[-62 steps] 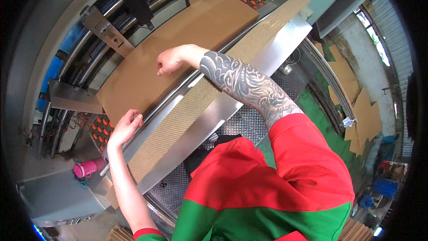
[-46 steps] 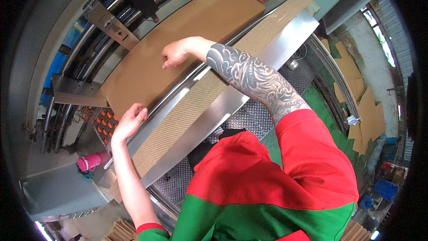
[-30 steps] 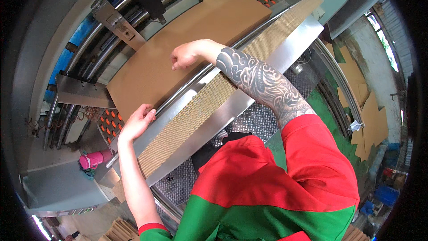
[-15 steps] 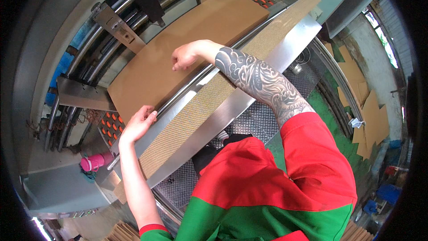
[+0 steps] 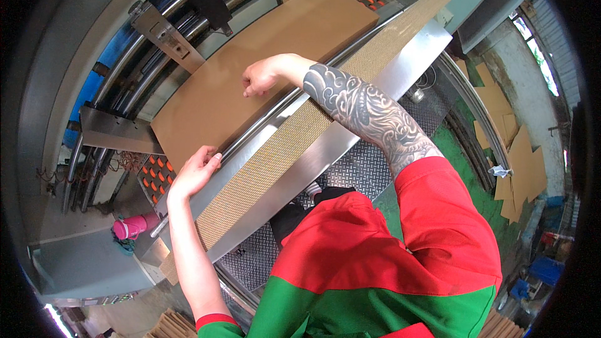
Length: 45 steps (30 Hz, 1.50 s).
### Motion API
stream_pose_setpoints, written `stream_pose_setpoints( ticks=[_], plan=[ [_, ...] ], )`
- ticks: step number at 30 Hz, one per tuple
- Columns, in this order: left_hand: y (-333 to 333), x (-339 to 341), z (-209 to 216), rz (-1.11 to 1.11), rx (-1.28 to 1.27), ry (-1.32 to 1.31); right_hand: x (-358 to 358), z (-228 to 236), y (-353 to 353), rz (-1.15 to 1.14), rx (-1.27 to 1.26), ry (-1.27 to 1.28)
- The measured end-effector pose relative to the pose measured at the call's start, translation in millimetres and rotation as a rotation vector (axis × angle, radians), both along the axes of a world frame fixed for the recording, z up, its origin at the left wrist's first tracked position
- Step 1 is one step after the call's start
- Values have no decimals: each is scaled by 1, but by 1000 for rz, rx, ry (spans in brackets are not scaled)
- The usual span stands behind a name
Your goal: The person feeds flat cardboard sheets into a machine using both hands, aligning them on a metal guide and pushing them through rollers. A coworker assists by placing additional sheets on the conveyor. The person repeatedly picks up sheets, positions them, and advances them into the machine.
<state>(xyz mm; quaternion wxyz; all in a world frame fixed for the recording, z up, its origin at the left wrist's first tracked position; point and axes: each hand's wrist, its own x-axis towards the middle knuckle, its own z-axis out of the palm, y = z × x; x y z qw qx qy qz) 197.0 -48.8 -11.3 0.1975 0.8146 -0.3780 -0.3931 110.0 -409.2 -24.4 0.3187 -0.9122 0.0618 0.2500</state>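
Note:
A stack of brown cardboard sheets (image 5: pixel 213 97) lies on the machine bed in front of me. Above its near part is my right hand (image 5: pixel 261 76), its fingers curled in a loose fist with nothing seen in them. Whether the knuckles touch the cardboard I cannot tell. At the left end of the stack, my left hand (image 5: pixel 195 172) rests by the metal rail (image 5: pixel 247 139), fingers stretched out and thumb apart, holding nothing. A long strip of ridged, corrugated edges (image 5: pixel 263 166) runs along the metal shelf (image 5: pixel 325 153) on my side, beneath my right forearm.
Steel side plates (image 5: pixel 169 37) and dark rollers (image 5: pixel 125 97) stand behind the stack. Orange rollers (image 5: pixel 156 178) show at its left end. A pink container (image 5: pixel 130 228) sits at the left. Loose cardboard pieces (image 5: pixel 523 166) lie on the green floor at the right.
Both hands stay in nearly the same place and pose. My left hand has shifted very slightly up; the cardboard has not visibly moved.

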Motion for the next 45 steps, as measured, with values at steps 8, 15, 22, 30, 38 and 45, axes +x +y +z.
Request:
stream_pose_setpoints(
  ticks=[8,15,22,30,38,45],
  plan=[
    [3,7,-8,-26,-14,-7,1,0,-1,4,10,9],
    [2,7,-6,-15,-3,16,1,-1,-1,-8,18,14],
    [1,7,-1,-1,4,3,2,4,1,65,-58,-13],
    [3,7,0,9,41,-89,-5,10,2,30,-1,-41],
    [3,5,4,4,7,-100,-3,4,1,-8,78,-35],
    [2,9,1,-22,35,-92,-7,8,2,-18,81,-47]
  ],
)
